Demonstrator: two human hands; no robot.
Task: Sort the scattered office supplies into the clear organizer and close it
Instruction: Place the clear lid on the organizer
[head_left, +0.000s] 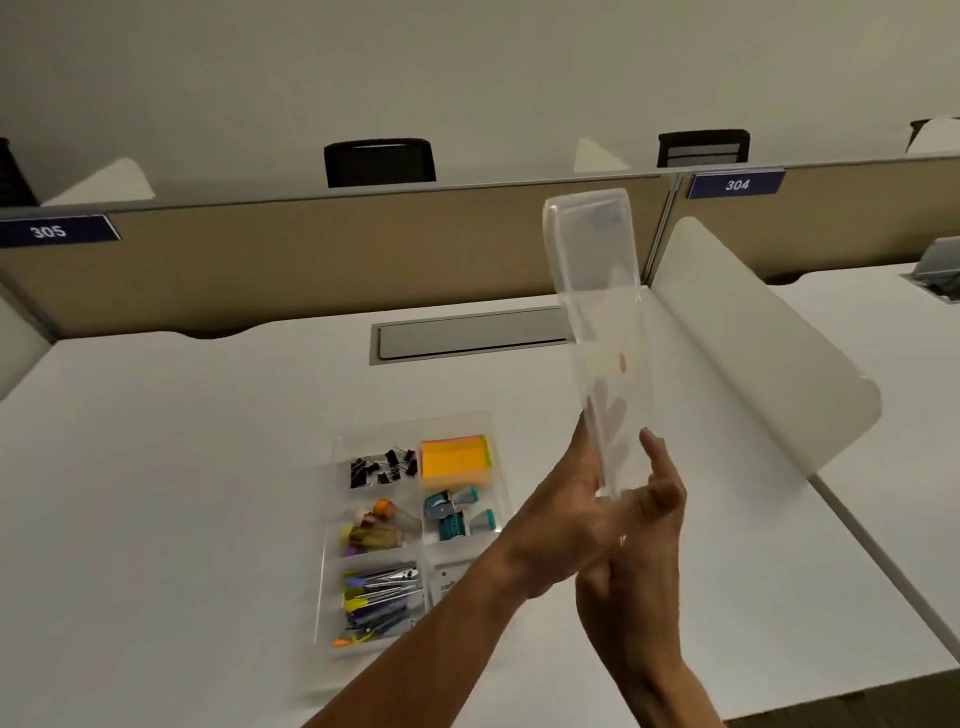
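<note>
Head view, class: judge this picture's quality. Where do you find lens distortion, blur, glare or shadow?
Head view: the wide lens bows the partition top and desk edges; lighting is soft and even, with faint shadows; the clear lid, held in both hands' grip, left hand and right hand, looks smeared and see-through; the organizer contents stay fairly sharp.

The left forearm (415, 654) crosses the clear organizer (332, 545) and covers its near right compartment, so only part of a white card (448, 582) shows, its print too small to read. Both forearms are cut off by the bottom edge. The fingers behind the clear lid (597, 312) show only as blurred shapes. The pens (376, 597) blur together.
</note>
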